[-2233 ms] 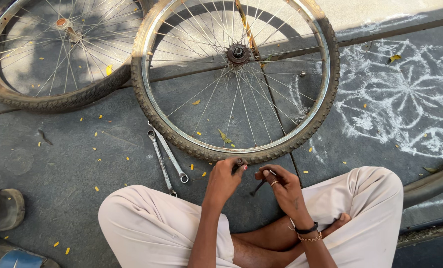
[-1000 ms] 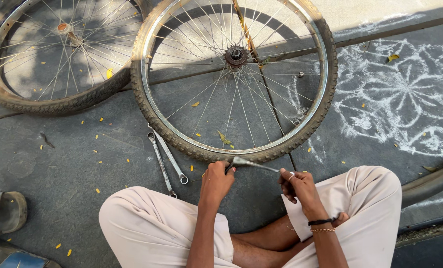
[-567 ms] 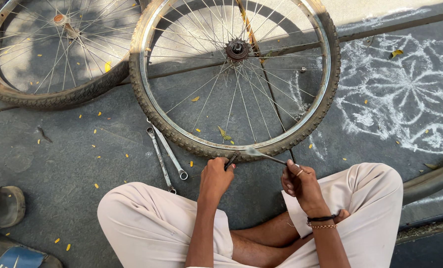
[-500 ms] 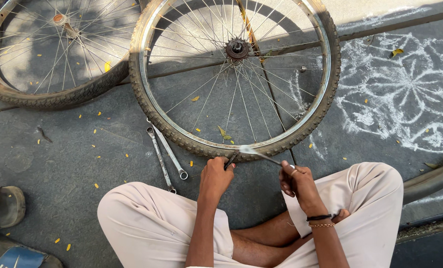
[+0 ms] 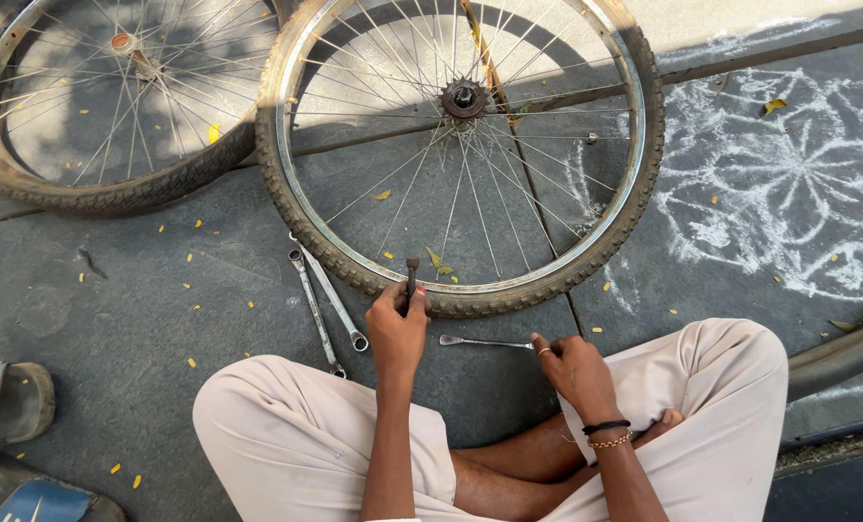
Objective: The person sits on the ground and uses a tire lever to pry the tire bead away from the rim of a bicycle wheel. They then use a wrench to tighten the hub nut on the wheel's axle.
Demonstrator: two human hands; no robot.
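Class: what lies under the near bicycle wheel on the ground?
Grey pavement shows through the near wheel's spokes, with a few yellow petals. One spanner's tip runs beneath the tyre; that end is hidden.

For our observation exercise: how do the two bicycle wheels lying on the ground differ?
The near wheel lies whole in view with a toothed sprocket at its hub; the far wheel is cut off by the frame's edge, its hub plainer. The left hand touches only the near wheel. Both have metal rims, thin spokes and knobbly tyres.
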